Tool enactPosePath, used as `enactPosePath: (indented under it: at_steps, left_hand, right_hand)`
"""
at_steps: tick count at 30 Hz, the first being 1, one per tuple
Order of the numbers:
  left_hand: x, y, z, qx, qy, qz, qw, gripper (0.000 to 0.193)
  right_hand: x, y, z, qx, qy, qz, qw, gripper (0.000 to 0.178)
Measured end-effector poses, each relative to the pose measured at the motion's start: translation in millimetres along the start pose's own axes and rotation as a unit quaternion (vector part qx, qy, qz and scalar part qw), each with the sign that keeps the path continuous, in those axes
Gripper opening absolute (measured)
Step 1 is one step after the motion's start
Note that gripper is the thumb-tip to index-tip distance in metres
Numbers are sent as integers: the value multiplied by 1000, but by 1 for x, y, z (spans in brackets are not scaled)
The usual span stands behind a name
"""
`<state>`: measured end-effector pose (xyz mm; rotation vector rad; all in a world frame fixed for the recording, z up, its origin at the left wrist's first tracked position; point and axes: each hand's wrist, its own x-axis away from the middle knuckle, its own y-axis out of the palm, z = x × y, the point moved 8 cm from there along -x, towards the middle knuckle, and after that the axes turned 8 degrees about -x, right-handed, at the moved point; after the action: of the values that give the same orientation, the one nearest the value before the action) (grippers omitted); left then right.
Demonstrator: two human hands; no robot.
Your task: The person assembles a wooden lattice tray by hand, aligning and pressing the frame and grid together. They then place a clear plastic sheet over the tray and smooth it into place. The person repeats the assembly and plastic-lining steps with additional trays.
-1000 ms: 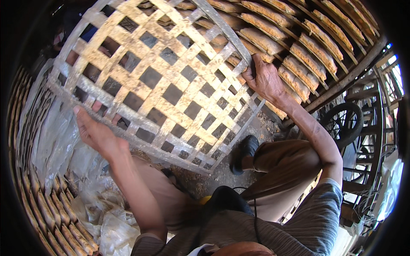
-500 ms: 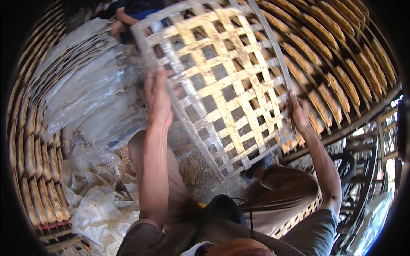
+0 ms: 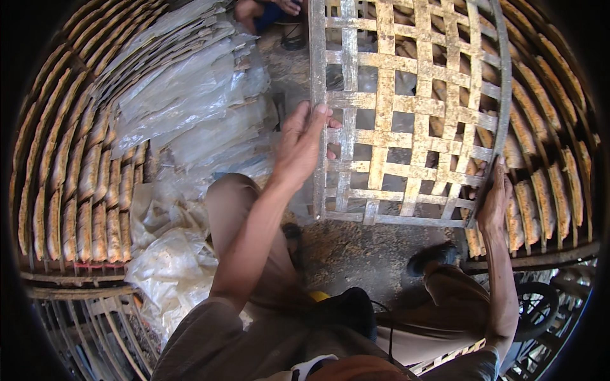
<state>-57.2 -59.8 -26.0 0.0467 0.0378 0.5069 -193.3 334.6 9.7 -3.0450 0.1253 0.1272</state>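
Largest of all are the two racks loaded with orange-brown slabs: the left rack (image 3: pixel 76 278) stands well off to the left of the left hand (image 3: pixel 298 145), and the right rack (image 3: pixel 540 256) spreads beyond and to the right of the right hand (image 3: pixel 495 197). Next in size comes the woven lattice panel (image 3: pixel 422 105), pale slats in a greyer border, which lies between the two hands and reaches away past them. The left hand grips its left edge, thumb on the near face (a few fingertips show through the openings), while the right hand clasps the right edge near the lower corner, its fingers partly hidden. Left of the left hand and beyond it lies a pile of clear plastic sheets (image 3: pixel 197 95); nearer the body, left and below that hand, is crumpled plastic (image 3: pixel 171 267). A dark wheel (image 3: pixel 537 311) sits below and right of the right hand, a dark shoe (image 3: pixel 435 255) below and left of it, and another person's hand (image 3: pixel 290 6) shows far beyond the left hand.
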Motion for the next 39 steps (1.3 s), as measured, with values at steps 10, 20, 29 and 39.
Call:
enactPosePath:
  at_steps: [10,20,29,39]
  left_hand:
    - [-16,-17,-22,-1,-29,117,993,58]
    - [-23,-5,-26,47,-23,103,993,50]
    - [-18,-7,-17,-5,-21,155,988,55]
    - [-13,-19,-13,-11,-14,178,984,59]
  right_hand:
    - [5,16,1,84,31,-272,958,58]
    - [12,-22,26,-183,198,-229,935,36]
    - [14,1,27,-258,244,-221,908,42]
    - [36,18,22,-322,311,-241,861,48]
